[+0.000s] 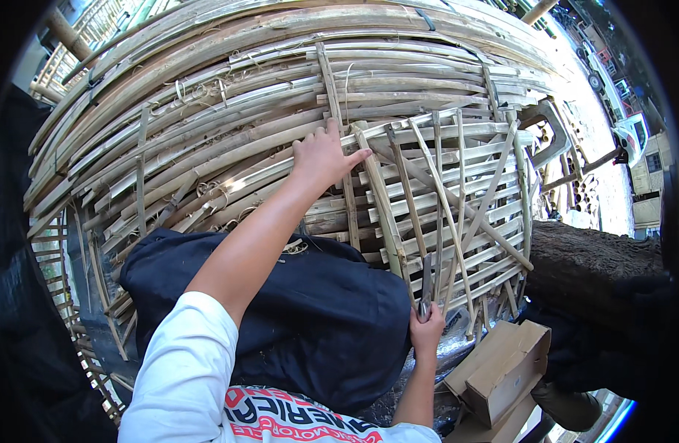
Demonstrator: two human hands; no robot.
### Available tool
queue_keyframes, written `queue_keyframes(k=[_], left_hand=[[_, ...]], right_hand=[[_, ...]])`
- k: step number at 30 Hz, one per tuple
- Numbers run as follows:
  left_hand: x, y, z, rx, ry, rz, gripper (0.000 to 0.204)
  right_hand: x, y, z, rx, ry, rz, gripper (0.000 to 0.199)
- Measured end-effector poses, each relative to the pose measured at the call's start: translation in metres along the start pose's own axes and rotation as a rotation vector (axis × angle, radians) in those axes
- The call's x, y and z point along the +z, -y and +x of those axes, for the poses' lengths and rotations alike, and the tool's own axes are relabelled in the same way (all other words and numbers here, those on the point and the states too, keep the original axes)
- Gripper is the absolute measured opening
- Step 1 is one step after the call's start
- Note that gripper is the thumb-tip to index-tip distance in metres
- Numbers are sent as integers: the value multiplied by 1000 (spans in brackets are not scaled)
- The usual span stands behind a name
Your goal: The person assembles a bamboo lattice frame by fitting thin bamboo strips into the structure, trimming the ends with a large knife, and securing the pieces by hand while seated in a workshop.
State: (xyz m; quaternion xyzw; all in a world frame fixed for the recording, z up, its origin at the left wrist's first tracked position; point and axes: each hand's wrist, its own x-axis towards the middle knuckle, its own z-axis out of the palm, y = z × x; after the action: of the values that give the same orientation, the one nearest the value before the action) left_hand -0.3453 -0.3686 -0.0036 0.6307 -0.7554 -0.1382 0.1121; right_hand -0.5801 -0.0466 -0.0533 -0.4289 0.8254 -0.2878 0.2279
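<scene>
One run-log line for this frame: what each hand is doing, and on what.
left hand: flat on woven bamboo lattice | right hand: grips a metal blade at lattice's lower edge | nearby: dark cloth, cardboard box

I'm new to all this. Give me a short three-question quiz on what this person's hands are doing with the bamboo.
1. True or false: the left hand lies flat with fingers spread on the woven bamboo lattice.
2. What does the right hand grip? A) a cardboard box B) a narrow blade-like tool C) a rope
3. Fill in: the open cardboard box lies to the person's ____ side, below the lattice.

Key: 1 true. 2 B: the tool points up into the slats. 3 right.
</scene>
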Motion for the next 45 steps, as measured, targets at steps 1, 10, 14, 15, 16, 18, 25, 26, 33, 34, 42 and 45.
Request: queue_keyframes(k=[1,10,14,15,16,18,25,26,33,34,42,45], left_hand=[[1,-5,1,-114,100,17,98],[11,-9,11,-173,207,73,105],[10,-10,16,-229,273,80,105],[11,-10,17,-250,276,80,106],[12,-10,18,-261,284,74,107],[11,-11,18,-269,285,79,107],[14,-11,21,-281,301,94,114],[17,-9,22,-281,280,110,115],[12,-5,25,-245,360,66,112],[13,-5,25,-242,331,74,113],[7,-11,27,-294,317,94,122],[5,-14,25,-258,317,83,123]], right_hand=[[0,-2,1,-1,-1,-2,29],[1,-5,3,35,40,-11,28],[4,-3,3,28,19,22,27],[4,-3,3,32,26,31,27],[6,-3,3,18,17,35,27],[5,-6,3,50,46,-19,27],[10,-6,2,42,0,-12,27],[11,-6,3,59,10,-6,28],[12,-15,3,47,-1,-22,28],[11,-13,4,43,-6,-19,28],[6,-16,4,18,-9,-78,31],[7,-17,5,18,-24,-23,32]])
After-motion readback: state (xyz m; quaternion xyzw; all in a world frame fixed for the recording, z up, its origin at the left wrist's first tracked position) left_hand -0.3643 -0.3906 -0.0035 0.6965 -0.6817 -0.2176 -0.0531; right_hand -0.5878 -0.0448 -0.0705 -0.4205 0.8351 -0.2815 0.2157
